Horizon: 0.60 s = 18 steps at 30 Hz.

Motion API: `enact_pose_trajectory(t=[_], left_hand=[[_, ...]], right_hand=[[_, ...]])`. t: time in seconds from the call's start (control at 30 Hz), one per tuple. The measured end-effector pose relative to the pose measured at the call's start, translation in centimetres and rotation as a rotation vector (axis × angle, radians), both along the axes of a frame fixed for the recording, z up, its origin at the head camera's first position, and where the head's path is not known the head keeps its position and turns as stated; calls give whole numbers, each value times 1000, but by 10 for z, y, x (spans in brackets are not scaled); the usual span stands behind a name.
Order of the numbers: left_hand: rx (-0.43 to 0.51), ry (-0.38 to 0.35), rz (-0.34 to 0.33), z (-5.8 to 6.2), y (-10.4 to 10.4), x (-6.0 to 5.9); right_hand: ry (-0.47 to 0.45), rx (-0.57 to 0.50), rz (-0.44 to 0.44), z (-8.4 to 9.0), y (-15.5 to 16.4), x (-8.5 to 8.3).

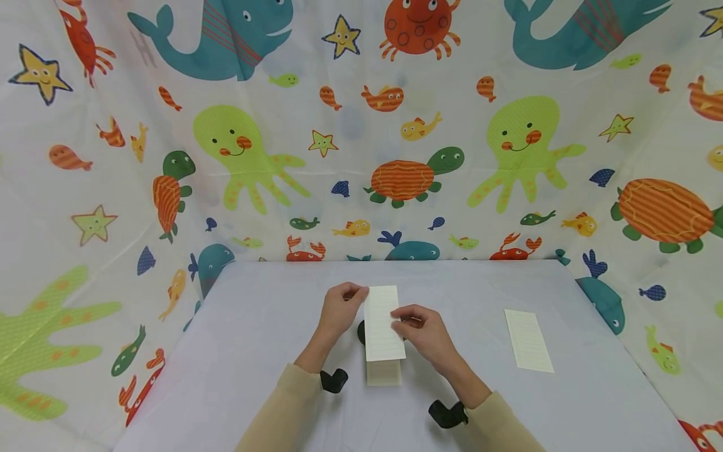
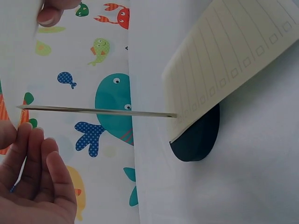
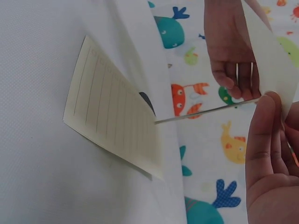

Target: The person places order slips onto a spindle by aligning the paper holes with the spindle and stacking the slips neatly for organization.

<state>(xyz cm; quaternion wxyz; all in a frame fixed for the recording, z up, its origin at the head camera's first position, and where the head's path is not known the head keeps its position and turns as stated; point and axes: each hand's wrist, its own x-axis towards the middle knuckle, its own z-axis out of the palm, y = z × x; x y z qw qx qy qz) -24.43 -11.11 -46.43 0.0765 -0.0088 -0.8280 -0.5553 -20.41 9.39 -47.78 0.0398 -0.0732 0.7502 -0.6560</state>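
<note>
Both forearms, in cream sleeves (image 1: 288, 402), reach forward over the white desk (image 1: 254, 326) and angle inward, so the two hands face each other across a lined upper sheet (image 1: 384, 326) held in the air between them. The left hand (image 1: 341, 309) is a little farther forward, at the sheet's far left corner; its grip is closed to a pinch on the paper there, thumb and forefinger together, while the remaining fingers hang in a loose row below, as the right wrist view shows. The right hand (image 1: 425, 331) comes in from the side and sits nearer the person, its grip likewise narrowed to a pinch at the sheet's right edge, with the fingers bent and the wrist low. Beneath the paper stands an upright metal spike (image 2: 98, 111) on a rounded black base (image 2: 198, 140); its tip is close under the sheet, and whether the two touch cannot be told. A lined lower sheet (image 1: 384, 374) sits down at the base, the spike rising through it near its far end. Well apart to the right, a third sheet (image 1: 529, 341) lies flat on the desk. A black wrist mount (image 1: 334, 380) shows at the left wrist.
</note>
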Motion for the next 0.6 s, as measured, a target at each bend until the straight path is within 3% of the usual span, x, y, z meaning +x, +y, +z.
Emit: enact_pose_trajectory(t=[0.6], left_hand=[[-45, -15, 16, -7, 2, -4]], right_hand=[[-16, 24, -22, -3, -2, 2]])
